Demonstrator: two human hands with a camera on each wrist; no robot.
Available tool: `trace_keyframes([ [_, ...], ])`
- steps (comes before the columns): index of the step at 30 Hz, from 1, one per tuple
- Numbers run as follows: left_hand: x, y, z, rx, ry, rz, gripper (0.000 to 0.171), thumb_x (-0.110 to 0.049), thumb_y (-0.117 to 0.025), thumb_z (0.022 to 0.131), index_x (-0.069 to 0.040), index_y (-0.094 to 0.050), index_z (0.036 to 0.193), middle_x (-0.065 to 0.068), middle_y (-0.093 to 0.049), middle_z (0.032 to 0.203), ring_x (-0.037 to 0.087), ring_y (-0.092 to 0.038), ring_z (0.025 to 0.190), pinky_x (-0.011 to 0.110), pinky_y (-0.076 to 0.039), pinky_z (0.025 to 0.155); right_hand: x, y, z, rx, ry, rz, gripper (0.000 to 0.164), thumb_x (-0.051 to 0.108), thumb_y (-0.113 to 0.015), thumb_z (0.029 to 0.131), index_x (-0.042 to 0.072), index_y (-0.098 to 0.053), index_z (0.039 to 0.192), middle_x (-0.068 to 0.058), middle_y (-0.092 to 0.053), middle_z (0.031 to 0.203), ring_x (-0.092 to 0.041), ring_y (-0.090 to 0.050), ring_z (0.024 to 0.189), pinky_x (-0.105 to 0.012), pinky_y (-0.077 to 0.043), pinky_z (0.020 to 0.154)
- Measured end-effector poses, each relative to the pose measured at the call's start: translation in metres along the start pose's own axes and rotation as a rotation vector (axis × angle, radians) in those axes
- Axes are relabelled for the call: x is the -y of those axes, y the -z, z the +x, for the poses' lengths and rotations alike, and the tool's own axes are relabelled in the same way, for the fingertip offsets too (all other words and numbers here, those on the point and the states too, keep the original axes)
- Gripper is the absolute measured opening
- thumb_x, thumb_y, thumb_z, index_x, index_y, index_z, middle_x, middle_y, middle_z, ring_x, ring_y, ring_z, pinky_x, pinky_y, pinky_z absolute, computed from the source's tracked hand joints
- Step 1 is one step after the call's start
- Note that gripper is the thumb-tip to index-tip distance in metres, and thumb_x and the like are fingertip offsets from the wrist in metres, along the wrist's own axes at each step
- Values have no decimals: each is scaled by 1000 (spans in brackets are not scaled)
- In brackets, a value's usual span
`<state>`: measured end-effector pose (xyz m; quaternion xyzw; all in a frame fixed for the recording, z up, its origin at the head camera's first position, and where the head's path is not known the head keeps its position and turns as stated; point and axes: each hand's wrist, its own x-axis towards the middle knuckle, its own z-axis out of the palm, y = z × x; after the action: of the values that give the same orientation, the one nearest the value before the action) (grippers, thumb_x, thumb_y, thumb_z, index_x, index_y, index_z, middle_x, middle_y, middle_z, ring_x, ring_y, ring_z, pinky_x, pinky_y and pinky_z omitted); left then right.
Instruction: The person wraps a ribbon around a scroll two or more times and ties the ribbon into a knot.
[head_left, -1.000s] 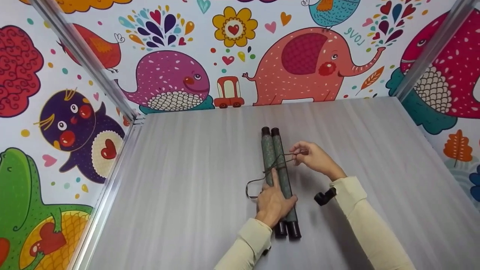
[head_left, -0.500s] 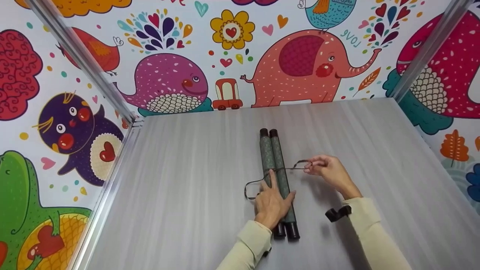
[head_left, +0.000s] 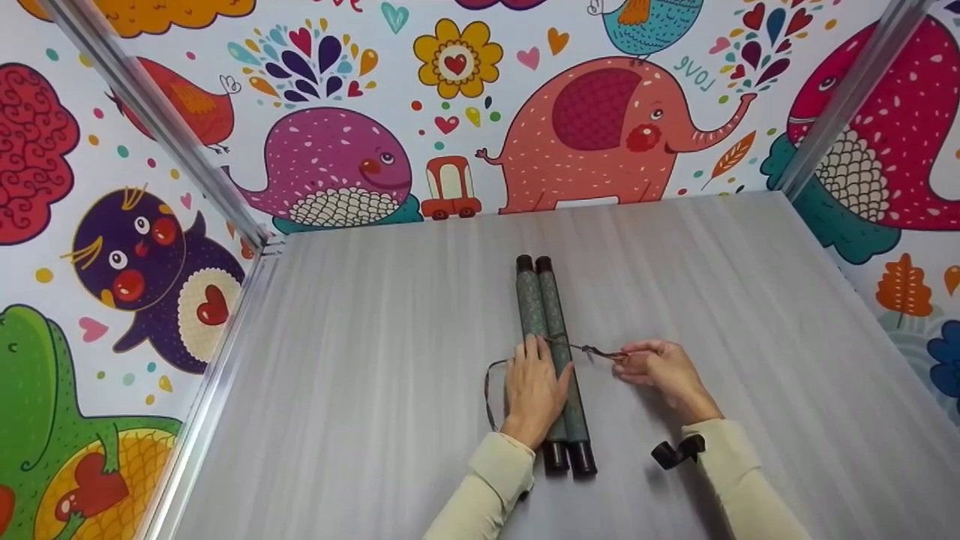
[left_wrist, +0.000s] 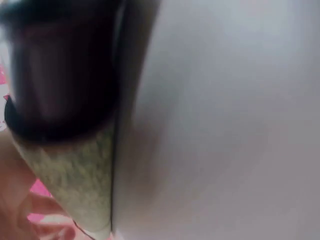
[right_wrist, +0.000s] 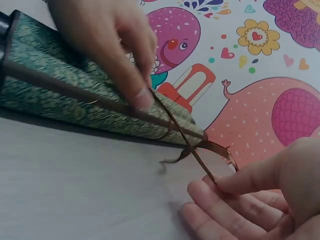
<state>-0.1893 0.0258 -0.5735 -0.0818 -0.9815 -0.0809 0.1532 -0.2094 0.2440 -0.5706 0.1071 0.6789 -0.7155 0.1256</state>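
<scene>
A hanging scroll [head_left: 566, 375], rolled from both ends into two green patterned rolls side by side with dark end knobs [left_wrist: 65, 70], lies lengthwise on the table. Over its left roll rests my left hand [head_left: 535, 390], fingers fairly straight and thumb [right_wrist: 142, 100] lying across the rolls. A thin brown cord [right_wrist: 185, 132] crosses the rolls and stretches out to the right. My right hand [head_left: 667, 375] pinches this cord between thumb and fingers, just off the table. Part of the cord near the rolls forms a small knot or loop. Another cord loop [head_left: 489, 390] lies left of my left hand.
The grey wood-grain table [head_left: 375, 337] extends on both sides of the scroll. Behind it stands a wall [head_left: 465, 112] printed with cartoon animals, and a metal post [head_left: 165, 127] rises at the left corner.
My right hand has moved right and toward me, drawing the cord out straight. The left hand has gone from a pointing forefinger on the cord to fingers laid together over the left roll.
</scene>
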Motion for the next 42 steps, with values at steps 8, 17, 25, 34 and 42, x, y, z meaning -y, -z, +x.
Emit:
trace_keyframes([
  [8, 12, -2, 12, -172, -20, -222, 27, -25, -65, 97, -1, -76, 101, 10, -61, 90, 24, -59, 80, 35, -50, 73, -1, 4, 0, 111, -16, -86, 29, -9, -54, 89, -19, -48, 116, -15, -70, 91, -21, -71, 77, -33, -59, 74],
  [17, 15, -5, 16, -217, 6, -284, 16, -17, -72, 91, -3, -78, 94, 10, -63, 87, 23, -62, 79, 35, -54, 67, 35, -9, 8, 11, 258, -878, 24, 12, -70, 89, -3, -65, 106, -16, -66, 92, -24, -60, 77, -40, -49, 68],
  [25, 17, -8, 16, -193, 5, -180, 20, -25, -71, 92, -8, -79, 98, 7, -63, 87, 23, -61, 77, 37, -52, 67, 53, -45, 32, 332, 531, -937, 15, 5, -65, 94, -2, -72, 105, -10, -70, 89, -20, -64, 75, -41, -53, 68],
  [34, 17, -8, 13, -195, 12, -170, 18, -26, -71, 92, -11, -80, 98, 6, -62, 88, 23, -60, 76, 36, -50, 65, 58, -69, 55, 475, 620, -1044, 17, -3, -64, 90, -2, -75, 104, -15, -73, 99, -30, -68, 90, -46, -55, 78],
  [42, 19, -9, 14, -244, -9, -246, 16, -20, -74, 89, -7, -79, 97, 8, -61, 84, 23, -60, 70, 36, -51, 63, 56, -75, 65, 515, 567, -1072, 17, -2, -67, 88, 0, -76, 102, -13, -74, 99, -28, -69, 92, -45, -55, 80],
])
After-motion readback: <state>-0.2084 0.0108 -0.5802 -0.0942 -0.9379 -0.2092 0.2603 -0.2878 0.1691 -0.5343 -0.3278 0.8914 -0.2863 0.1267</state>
